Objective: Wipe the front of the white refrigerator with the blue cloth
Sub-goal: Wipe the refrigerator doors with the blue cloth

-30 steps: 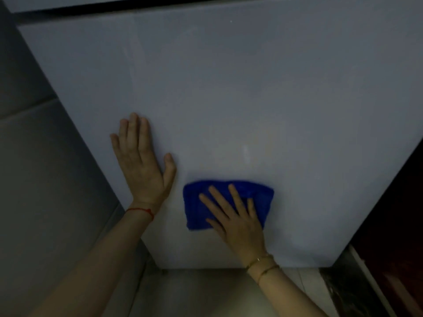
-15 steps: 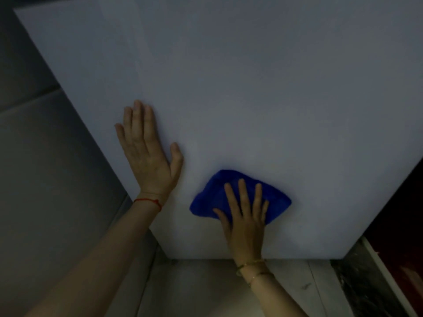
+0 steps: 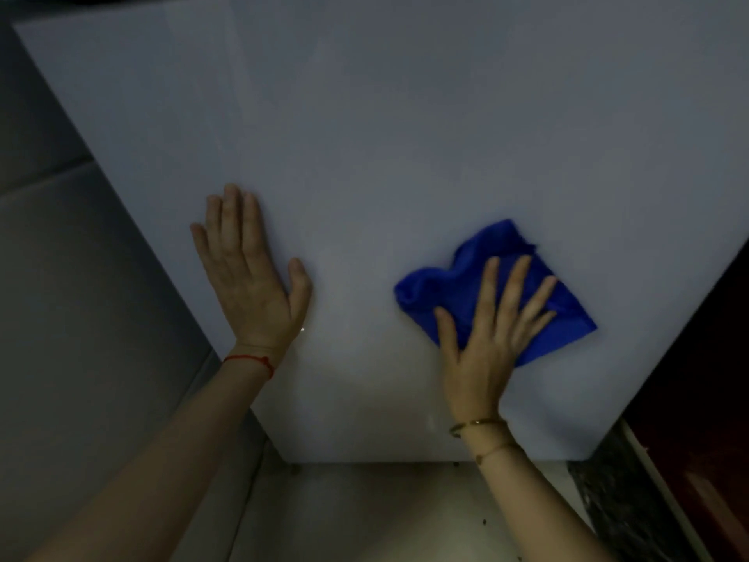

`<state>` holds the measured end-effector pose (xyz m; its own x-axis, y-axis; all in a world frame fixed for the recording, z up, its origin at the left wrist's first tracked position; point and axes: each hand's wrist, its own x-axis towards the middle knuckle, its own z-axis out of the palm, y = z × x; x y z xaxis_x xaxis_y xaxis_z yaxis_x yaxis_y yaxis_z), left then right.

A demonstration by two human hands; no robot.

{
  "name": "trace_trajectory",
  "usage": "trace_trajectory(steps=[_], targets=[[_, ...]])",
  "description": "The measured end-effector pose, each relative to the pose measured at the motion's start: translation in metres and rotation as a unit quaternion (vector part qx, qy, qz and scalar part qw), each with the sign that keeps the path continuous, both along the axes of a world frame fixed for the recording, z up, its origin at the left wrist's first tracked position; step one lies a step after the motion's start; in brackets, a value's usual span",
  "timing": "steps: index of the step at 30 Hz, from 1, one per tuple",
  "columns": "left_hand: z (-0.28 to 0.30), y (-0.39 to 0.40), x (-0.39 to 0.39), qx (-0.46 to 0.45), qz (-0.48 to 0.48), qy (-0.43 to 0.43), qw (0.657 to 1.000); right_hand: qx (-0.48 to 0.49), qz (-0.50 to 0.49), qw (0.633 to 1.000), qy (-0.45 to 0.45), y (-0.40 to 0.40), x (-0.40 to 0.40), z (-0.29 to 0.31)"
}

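1. Since half a second ago, the blue cloth (image 3: 494, 285) has slid rightward across the white refrigerator (image 3: 405, 135) front.
2. Right hand (image 3: 486, 342) presses it flat, fingers spread; cloth shows beyond the fingertips.
3. Left hand (image 3: 251, 277) lies flat, fingers together, well apart from the cloth.

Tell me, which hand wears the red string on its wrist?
The left hand, which lies bare and flat on the refrigerator. The right hand presses the blue cloth and wears thin gold-coloured bracelets.
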<state>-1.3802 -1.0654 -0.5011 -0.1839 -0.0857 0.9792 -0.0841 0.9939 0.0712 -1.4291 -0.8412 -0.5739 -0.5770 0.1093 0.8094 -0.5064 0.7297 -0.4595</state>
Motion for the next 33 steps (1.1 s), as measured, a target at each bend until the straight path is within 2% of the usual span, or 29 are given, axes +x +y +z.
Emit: trace_trajectory(steps=[3, 7, 8, 9, 11, 13, 14, 16, 18, 20, 22, 23, 25, 27, 29, 31, 33], targets=[[-0.001, 0.0, 0.0, -0.001, -0.004, -0.004, 1.0, 0.027, 0.012, 1.0, 0.01, 0.019, -0.003, -0.006], [-0.002, -0.001, -0.001, -0.003, 0.002, -0.003, 1.0, -0.083, -0.013, 0.996, 0.005, 0.034, -0.015, 0.035], [-0.002, -0.001, -0.001, -0.004, 0.003, -0.004, 1.0, -0.084, -0.02, 0.996, 0.009, 0.027, -0.014, 0.052], [-0.002, -0.001, 0.0, -0.005, 0.004, -0.005, 1.0, -0.054, -0.024, 0.998, 0.017, 0.016, -0.011, 0.065], [-0.002, -0.001, 0.0, -0.002, 0.004, -0.006, 1.0, 0.086, -0.015, 0.995, 0.055, -0.007, -0.001, 0.074], [-0.003, -0.001, 0.0, 0.003, 0.003, -0.007, 1.0, 0.209, 0.014, 0.973, 0.091, -0.019, 0.007, 0.061], [-0.002, 0.0, 0.0, 0.003, 0.003, -0.006, 1.0, 0.236, 0.017, 0.967, 0.097, -0.016, 0.007, 0.053], [-0.001, 0.0, 0.0, -0.002, 0.006, -0.006, 1.0, 0.2, 0.007, 0.977, 0.073, 0.0, 0.002, 0.048], [0.0, -0.001, 0.0, -0.005, 0.009, -0.006, 1.0, 0.104, -0.006, 0.994, 0.041, 0.017, -0.003, 0.06], [0.0, -0.001, 0.0, -0.005, 0.009, -0.007, 1.0, 0.016, -0.014, 0.999, 0.042, 0.024, -0.009, 0.088], [0.0, 0.0, -0.001, -0.004, 0.01, -0.008, 1.0, -0.029, -0.027, 0.997, 0.06, 0.01, -0.009, 0.123], [0.0, 0.0, -0.001, -0.003, 0.01, -0.008, 1.0, -0.019, -0.03, 0.997, 0.069, -0.003, -0.006, 0.136], [-0.001, 0.0, -0.001, 0.003, 0.01, -0.009, 1.0, 0.067, -0.004, 0.992, 0.106, -0.031, 0.004, 0.144], [-0.001, -0.001, -0.002, 0.004, 0.006, -0.011, 1.0, 0.186, 0.044, 0.971, 0.143, -0.05, 0.014, 0.127], [-0.001, -0.001, -0.001, 0.004, -0.002, -0.016, 1.0, 0.245, 0.051, 0.958, 0.143, -0.044, 0.014, 0.099], [-0.001, -0.001, -0.001, 0.01, -0.003, -0.017, 1.0, 0.221, 0.033, 0.968, 0.113, -0.019, 0.008, 0.08], [-0.001, -0.001, -0.001, 0.008, 0.004, -0.015, 1.0, 0.153, 0.017, 0.985, 0.077, 0.012, -0.001, 0.08]])
